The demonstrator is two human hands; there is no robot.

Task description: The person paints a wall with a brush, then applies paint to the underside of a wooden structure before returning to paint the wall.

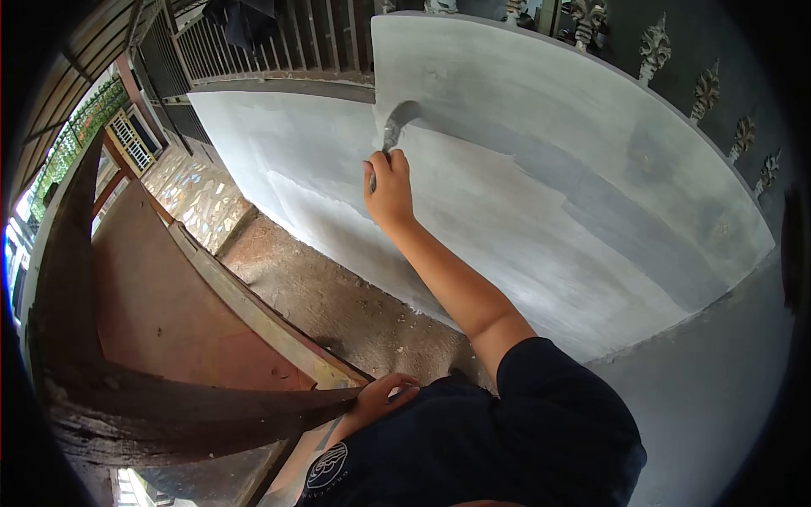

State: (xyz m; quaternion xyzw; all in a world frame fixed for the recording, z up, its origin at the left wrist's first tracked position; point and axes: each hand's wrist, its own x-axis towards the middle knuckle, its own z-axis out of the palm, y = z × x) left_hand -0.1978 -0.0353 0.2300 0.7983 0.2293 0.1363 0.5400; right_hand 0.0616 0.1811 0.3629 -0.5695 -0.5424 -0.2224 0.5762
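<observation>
Black short-sleeved cloth shirt [541, 439] with 1 round white emblem [327, 465] fills the bottom centre of the frame. At upper centre, the right hand [391, 186] is clamped on a grey curved-headed brush-like tool [393, 133], which is against the grey-and-white painted wall [524, 203]. At lower centre, the left hand [386, 397] lies by the end of a dark brown wooden plank [211, 414]; whether it grips anything, I cannot tell.

A grey-smeared brush [393, 133] tilts against a pale, curved-top wall [532, 211] streaked with darker grey
</observation>
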